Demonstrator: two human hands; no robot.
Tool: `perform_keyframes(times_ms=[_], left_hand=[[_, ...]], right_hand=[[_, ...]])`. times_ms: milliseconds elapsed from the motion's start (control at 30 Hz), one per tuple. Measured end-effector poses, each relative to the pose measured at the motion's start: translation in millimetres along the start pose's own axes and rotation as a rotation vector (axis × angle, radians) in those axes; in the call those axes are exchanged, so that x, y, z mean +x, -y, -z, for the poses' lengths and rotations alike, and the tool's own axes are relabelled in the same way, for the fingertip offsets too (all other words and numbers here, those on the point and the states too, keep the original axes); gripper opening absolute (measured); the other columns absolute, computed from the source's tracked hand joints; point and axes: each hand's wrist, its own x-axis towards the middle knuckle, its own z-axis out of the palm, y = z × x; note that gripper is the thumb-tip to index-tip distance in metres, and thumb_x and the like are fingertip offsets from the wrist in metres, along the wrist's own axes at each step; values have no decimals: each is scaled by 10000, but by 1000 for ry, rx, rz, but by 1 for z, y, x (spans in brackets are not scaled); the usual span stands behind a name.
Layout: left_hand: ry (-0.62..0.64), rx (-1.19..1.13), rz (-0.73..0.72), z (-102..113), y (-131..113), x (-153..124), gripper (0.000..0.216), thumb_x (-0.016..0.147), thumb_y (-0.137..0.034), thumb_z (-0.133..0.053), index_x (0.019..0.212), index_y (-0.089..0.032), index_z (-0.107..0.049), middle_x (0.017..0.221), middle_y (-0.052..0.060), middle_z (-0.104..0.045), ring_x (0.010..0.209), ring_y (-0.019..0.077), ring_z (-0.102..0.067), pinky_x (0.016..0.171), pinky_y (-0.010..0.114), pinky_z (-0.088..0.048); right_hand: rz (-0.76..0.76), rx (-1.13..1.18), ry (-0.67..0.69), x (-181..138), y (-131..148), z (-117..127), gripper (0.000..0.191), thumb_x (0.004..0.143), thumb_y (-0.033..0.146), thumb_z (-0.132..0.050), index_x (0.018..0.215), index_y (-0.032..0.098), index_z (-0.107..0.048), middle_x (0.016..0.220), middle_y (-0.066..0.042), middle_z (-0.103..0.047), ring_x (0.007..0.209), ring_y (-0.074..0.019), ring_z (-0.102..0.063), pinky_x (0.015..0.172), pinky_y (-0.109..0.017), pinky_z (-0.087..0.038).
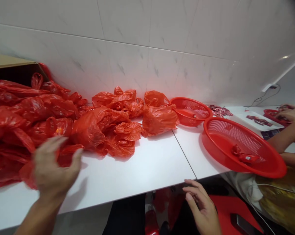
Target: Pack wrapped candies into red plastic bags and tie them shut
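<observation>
My left hand (54, 166) reaches over the near side of a heap of red plastic bags (37, 107) at the left; it is slightly blurred, its thumb spread from the fingers, and I see nothing held. Whether its fingertips touch the bags I cannot tell. My right hand (199, 204) hovers at the table's front edge, fingers loosely bent and apart, with nothing visible in it. Between the hands and the wall lie more crumpled bags, one rounded and puffed (91, 129), another flatter bag (159, 119) beside the small basket.
A small red basket (191, 111) and a large red basket (272, 161) stand at the right, with small red packets (248, 158) in the large one. A box (12, 62) sits at the far left. Another person's hand (292, 114) works at the far right. A phone (246, 225) lies below.
</observation>
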Motion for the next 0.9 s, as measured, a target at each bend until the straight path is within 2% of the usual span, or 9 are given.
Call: perform_keyframes(times_ms=[67,167,233,333,467,667,767,833,900], left_hand=[[-50,39,-160,-32,-14,11,404,1040,-402,-546,1377,-187,-606,1444,21,-623,1373,279,-563,1210,487,-435],[125,124,-367,-79,-37,37,491,1010,-378,-576,1450,-159,-591,1564,137,-524,1391,322,-525,1176,494,-444],[142,255,-384,-103,-46,56,533,996,-353,-589,1502,-189,-565,1625,160,-451,1416,383,-465,1137,546,-426],[101,404,-327,-124,-51,79,378,977,-291,-595,1327,-207,-711,1369,164,-666,1250,390,-551,1028,554,-411],[-95,278,-282,-138,-47,90,183,964,-249,-606,914,-219,-780,906,85,-744,934,287,-642,909,481,-395],[-514,-210,-449,-140,-43,76,51,942,-189,-660,987,-207,-676,931,56,-725,860,221,-678,809,387,-468],[-532,-325,-486,-141,-44,68,68,963,-192,-628,1030,-202,-633,940,60,-715,846,207,-683,755,355,-523],[-471,-365,-534,-145,-44,64,72,977,-204,-600,1043,-200,-630,941,63,-726,851,207,-705,747,347,-561],[-401,-403,-591,-150,-45,60,101,982,-203,-574,1060,-203,-638,943,63,-746,873,214,-730,778,357,-595]], right_hand=[[-12,-23,-42,9,1,-3,294,1001,438,-617,997,205,-795,1308,-163,-677,1014,-243,-719,790,-297,-609],[27,-38,-40,22,4,-15,296,1017,419,-591,988,193,-779,1303,-162,-672,919,-208,-720,773,-298,-597],[67,-57,-15,29,5,-26,285,1022,400,-577,999,197,-775,1283,-152,-681,936,-209,-720,793,-304,-592],[79,-119,2,34,3,-40,253,1012,376,-577,1013,214,-771,1232,-129,-709,1076,-247,-708,859,-328,-584],[37,-141,-17,35,0,-45,243,1004,379,-565,988,229,-756,1215,-104,-727,1107,-254,-707,891,-351,-580],[-34,-170,6,46,7,-40,253,995,414,-563,1006,226,-731,1093,-90,-754,982,-259,-723,897,-397,-575],[-66,-114,41,61,28,-41,391,995,471,-585,1292,227,-655,1211,-110,-729,834,-223,-718,783,-376,-593],[-6,23,43,79,49,-43,645,985,487,-612,1557,257,-424,1469,-159,-590,847,-200,-715,719,-349,-600],[101,132,51,107,71,-46,875,921,477,-710,1646,300,-252,1613,-184,-428,875,-191,-706,669,-329,-596]])
